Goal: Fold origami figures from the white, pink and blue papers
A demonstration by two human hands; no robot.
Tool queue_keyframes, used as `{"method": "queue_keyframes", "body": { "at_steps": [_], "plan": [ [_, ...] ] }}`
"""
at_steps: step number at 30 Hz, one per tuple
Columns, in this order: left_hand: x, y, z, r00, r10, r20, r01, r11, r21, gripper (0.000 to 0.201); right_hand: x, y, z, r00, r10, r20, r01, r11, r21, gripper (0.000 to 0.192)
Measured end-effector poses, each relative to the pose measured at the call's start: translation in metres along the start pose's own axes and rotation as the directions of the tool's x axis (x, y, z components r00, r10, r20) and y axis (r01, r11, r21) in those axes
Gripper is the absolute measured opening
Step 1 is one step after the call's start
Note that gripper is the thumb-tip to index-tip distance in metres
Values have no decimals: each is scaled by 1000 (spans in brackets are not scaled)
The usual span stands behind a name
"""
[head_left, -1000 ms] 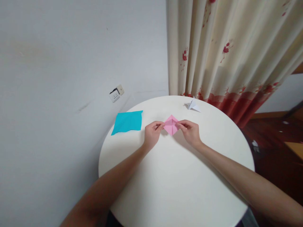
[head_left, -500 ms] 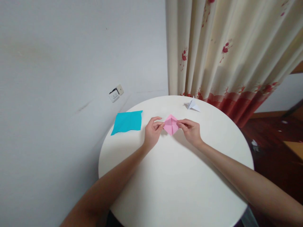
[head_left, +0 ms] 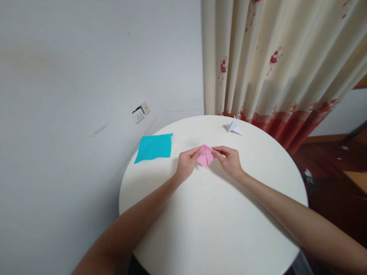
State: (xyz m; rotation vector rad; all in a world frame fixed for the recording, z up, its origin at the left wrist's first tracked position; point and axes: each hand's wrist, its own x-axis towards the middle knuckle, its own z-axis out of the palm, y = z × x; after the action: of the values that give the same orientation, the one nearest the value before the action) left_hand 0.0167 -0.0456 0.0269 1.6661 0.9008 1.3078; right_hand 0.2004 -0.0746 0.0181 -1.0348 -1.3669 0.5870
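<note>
From the head view, I see the pink paper (head_left: 205, 157), folded diamond-shaped, between two hands at the middle of the white surface (head_left: 206, 217). The left hand's (head_left: 185, 164) fingers pinch its left edge, the right hand's (head_left: 231, 160) its right. I'd say a fold is being shaped; the next move seems to want an even grip and lined-up edges. A blue sheet (head_left: 155, 147) lies left, a folded white paper (head_left: 234, 127) farther back, rightward.

Creased matt pink paper (head_left: 205, 157), rumpled matt blue sheet (head_left: 155, 147), smooth white tabletop (head_left: 212, 217), pleated cloth curtain (head_left: 263, 34)
</note>
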Motion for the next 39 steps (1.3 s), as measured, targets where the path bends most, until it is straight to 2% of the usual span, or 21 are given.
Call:
{"method": "queue_keyframes", "body": {
  "at_steps": [8,11,15,18,24,26,29,31,33,34,36,39],
  "plan": [
    [-3,5,3,999,-33,1,33,999,-16,32,-2,-7,1,1000,-15,-6,15,999,-43,21],
    [-1,5,4,996,-86,5,86,992,-97,35,-3,-6,2,1000,-12,-1,12,1000,6,28],
    [1,4,2,979,-195,54,202,940,-273,55,-3,-3,3,997,35,73,-41,996,78,32],
    [1,2,0,971,-212,113,237,925,-297,68,0,0,4,990,126,64,-134,983,130,32],
    [1,-2,2,972,-196,128,222,946,-237,54,5,5,3,979,204,-17,-197,961,193,35],
    [3,-4,3,979,-176,101,195,952,-235,52,5,6,4,972,234,20,-233,948,219,33],
    [4,-6,1,989,-137,58,146,970,-196,63,4,7,6,954,280,109,-298,925,235,36],
    [4,-6,-1,991,-113,67,121,983,-140,65,3,7,8,952,278,127,-302,921,247,49],
    [3,-6,-3,992,-79,102,85,995,-54,55,3,7,8,959,253,130,-279,925,257,60],
    [2,-5,-4,991,-62,119,63,998,-11,50,3,7,8,961,239,137,-267,932,246,56],
    [0,-4,-3,991,-38,129,34,999,32,48,3,7,8,965,221,140,-246,948,203,37],
    [-1,-5,0,993,-49,109,54,998,-43,51,2,7,8,972,203,114,-221,960,170,28]
  ]
}}
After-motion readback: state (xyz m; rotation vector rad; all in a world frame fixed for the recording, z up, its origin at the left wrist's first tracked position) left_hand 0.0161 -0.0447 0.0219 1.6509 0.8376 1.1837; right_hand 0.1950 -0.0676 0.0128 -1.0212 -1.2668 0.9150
